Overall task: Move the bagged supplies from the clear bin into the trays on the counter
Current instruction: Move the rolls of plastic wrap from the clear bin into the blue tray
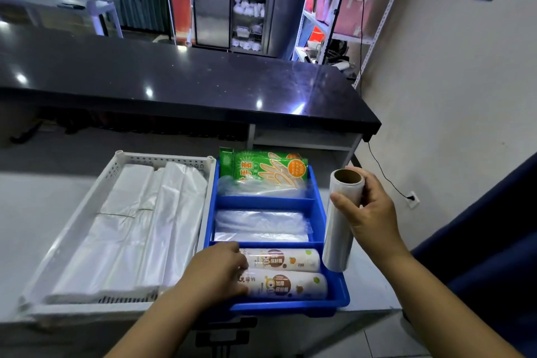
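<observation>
Two printed rolls [287, 286] in the blue tray [290, 306], left fingers [242, 263] touching, grip unclear; right fingers [368, 183] clamp one clear roll [340, 229]

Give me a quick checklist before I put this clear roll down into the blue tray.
1. Right hand grip on the clear roll: ok, fingers curl round its upper half.
2. Space in the blue tray's nearest compartment: not ok, two printed rolls fill it.
3. Left hand out of the way: not ok, it touches the printed rolls.
4. Room above the clear bags in the middle compartment: cannot tell.
5. Roll turned to lie along a compartment: not ok, it is held upright at the tray's right edge.
</observation>
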Action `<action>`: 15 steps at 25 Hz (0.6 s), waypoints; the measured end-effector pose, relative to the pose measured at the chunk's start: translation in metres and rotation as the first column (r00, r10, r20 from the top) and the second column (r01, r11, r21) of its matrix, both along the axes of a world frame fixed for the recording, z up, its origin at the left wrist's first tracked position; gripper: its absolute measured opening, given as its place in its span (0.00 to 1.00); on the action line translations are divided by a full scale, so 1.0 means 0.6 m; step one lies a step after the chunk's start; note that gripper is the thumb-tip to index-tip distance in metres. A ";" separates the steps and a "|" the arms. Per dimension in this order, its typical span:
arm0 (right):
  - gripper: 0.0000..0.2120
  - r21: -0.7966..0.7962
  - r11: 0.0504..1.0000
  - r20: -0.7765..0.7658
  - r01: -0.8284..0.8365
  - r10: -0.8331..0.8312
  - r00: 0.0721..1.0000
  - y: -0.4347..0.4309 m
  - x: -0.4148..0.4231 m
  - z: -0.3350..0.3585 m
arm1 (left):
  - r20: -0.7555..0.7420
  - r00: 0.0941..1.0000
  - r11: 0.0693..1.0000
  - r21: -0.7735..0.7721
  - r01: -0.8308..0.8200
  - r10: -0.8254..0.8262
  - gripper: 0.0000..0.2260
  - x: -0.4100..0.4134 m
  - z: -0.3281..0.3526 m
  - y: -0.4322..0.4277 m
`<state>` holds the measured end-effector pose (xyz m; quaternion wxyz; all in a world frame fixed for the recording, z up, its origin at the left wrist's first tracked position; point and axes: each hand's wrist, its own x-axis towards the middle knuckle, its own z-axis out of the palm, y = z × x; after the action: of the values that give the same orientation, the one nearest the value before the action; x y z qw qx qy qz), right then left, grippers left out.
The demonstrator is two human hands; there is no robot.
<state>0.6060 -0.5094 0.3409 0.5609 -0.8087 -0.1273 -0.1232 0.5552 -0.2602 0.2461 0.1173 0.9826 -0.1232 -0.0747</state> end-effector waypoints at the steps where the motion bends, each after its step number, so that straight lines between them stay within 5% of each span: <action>1: 0.19 0.006 1.000 -0.007 -0.015 0.015 1.000 0.004 0.001 0.000 | 0.003 1.000 0.999 0.039 0.015 -0.015 0.19 -0.001 -0.001 0.000; 5: 0.23 -0.020 0.999 -0.039 -0.033 0.032 0.999 0.019 0.006 -0.002 | -0.029 1.000 0.998 0.061 0.010 -0.008 0.15 -0.003 -0.006 -0.003; 9: 0.24 -0.073 0.994 -0.047 -0.079 0.076 0.996 0.049 0.013 0.002 | 0.042 0.998 0.995 -0.092 -0.044 0.048 0.13 -0.002 0.016 0.023; 12: 0.25 -0.296 0.926 -0.004 -0.233 0.243 0.970 0.090 0.011 -0.009 | 0.208 0.943 0.943 -0.265 -0.202 0.260 0.09 -0.009 0.047 0.077; 15: 0.29 -0.651 0.709 0.022 -0.271 0.374 0.927 0.143 0.000 -0.053 | 0.236 0.886 0.888 -0.341 -0.309 0.399 0.07 -0.022 0.063 0.109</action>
<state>0.6059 -0.4237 0.3094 0.2548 -0.9033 -0.3434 -0.0340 0.5418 -0.1950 0.2841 0.2536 0.9596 0.0343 0.1173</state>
